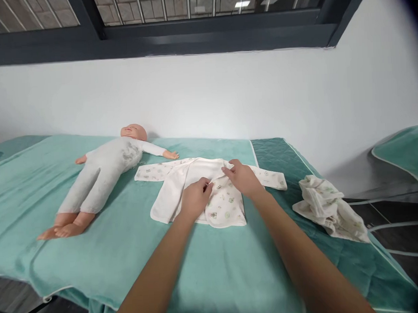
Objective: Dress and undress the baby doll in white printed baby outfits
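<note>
A white baby shirt (228, 206) with a small print lies spread on the green bed cover, sleeves out to both sides. Its left front panel is folded outward, showing the plain inside. My left hand (197, 196) is closed on the edge of the right front panel, around the middle of the shirt. Higher up on that same edge, near the neckline, my right hand (242, 177) pinches the cloth between thumb and fingers. To the left a baby doll (108, 163) in a white suit lies on its back, one arm reaching toward the shirt's sleeve.
A crumpled printed white cloth (329, 209) rests near the right edge of the bed (227, 266). Behind the bed stands a white wall (206, 96) under a dark-framed window (204, 36) with bars. Another green-covered piece (408, 154) stands at far right.
</note>
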`<state>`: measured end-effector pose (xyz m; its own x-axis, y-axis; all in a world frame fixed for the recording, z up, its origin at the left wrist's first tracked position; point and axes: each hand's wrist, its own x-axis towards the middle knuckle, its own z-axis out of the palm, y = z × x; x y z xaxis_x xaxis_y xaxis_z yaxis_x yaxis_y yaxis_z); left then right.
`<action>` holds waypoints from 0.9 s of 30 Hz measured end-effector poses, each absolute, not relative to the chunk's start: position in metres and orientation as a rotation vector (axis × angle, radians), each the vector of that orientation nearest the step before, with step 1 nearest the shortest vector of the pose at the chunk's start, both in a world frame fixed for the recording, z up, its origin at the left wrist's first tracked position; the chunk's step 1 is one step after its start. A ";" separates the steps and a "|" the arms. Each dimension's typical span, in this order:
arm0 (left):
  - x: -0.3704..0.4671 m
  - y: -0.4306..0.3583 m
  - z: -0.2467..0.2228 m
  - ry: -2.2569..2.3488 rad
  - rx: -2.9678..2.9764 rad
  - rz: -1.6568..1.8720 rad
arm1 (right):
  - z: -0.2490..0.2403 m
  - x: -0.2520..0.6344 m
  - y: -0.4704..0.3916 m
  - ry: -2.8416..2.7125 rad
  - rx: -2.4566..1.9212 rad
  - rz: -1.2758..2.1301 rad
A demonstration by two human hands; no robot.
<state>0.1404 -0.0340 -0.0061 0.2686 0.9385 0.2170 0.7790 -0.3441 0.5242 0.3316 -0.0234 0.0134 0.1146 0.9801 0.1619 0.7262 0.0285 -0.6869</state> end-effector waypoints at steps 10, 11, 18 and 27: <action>0.143 -0.043 -0.005 1.239 1.834 0.948 | -0.026 0.340 0.011 -1.316 -1.492 0.928; 0.145 -0.044 -0.006 1.184 1.753 0.998 | -0.026 0.341 0.012 -1.263 -1.455 0.947; 0.161 -0.076 -0.012 1.218 1.810 0.896 | -0.017 0.342 0.011 -0.928 -1.234 0.943; 0.209 -0.127 -0.013 1.038 2.584 0.964 | -0.023 0.378 0.024 -1.160 -1.503 0.513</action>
